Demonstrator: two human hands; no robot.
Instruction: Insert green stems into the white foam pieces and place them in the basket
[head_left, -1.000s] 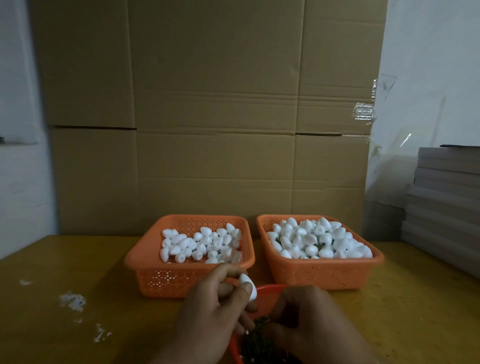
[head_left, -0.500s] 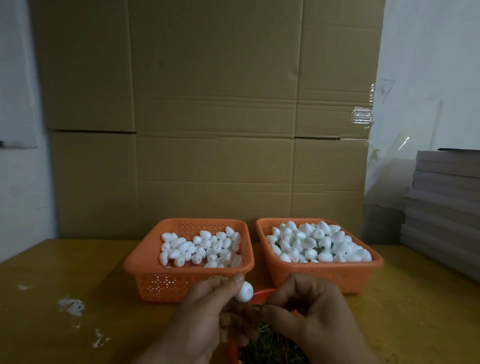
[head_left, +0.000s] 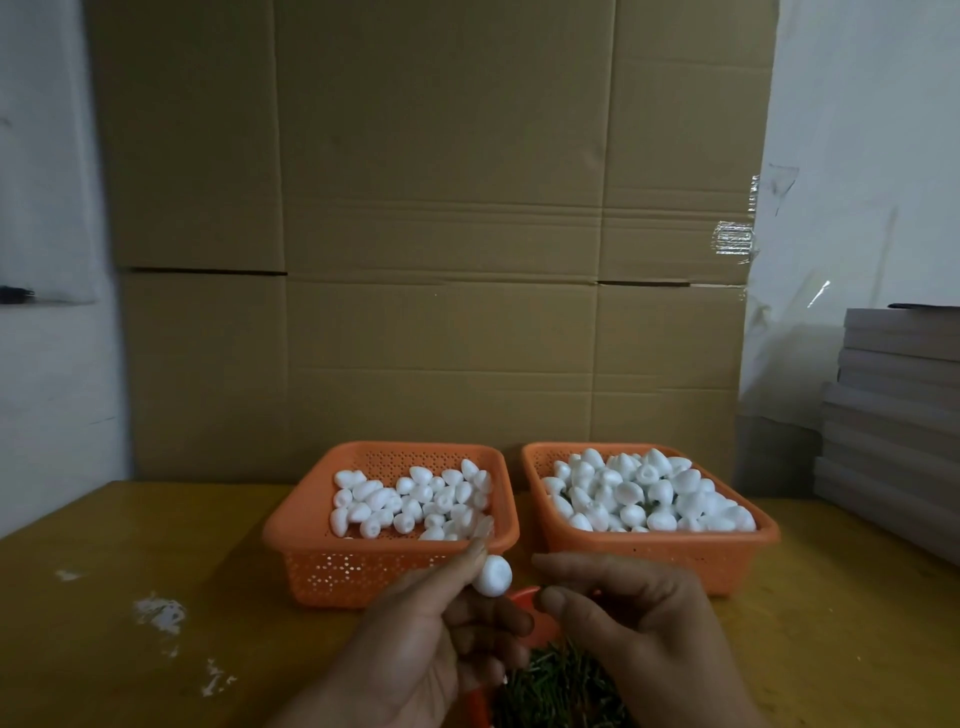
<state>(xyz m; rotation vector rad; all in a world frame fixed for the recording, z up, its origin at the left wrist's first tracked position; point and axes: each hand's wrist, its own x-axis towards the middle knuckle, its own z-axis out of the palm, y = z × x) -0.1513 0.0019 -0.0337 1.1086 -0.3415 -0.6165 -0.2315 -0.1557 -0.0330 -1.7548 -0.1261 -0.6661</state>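
- The left hand (head_left: 415, 639) is pinching a small white rounded foam piece (head_left: 492, 573) between thumb and forefinger; over the last second it has been lifting the piece out of the curled fingers to their tips.
- The right hand (head_left: 634, 629) has been rising from the low orange container of thin green stems (head_left: 558, 680), which is lying just below and between the two sets of fingers. Its thumb and forefinger are now pressing together a little to the right of the foam piece, apart from it.
- Whether a stem is clamped in that right-hand pinch cannot be told; nothing green is showing at the fingertips (head_left: 551, 598).
- Judged from this change, the picking step is ending and the inserting step is beginning: the piece's end is being turned toward the right fingers.
- The left orange perforated plastic basket (head_left: 363, 569), partly filled with white pieces, is standing just beyond the left fingertips; the right orange perforated basket (head_left: 675, 561), heaped fuller, is standing just beyond the right fingers.
- No green is showing on the pieces in either basket, so the receiving basket cannot be told.
- White crumbs (head_left: 158, 613) are lying on the yellow table (head_left: 130, 545), well to the left of the left hand.
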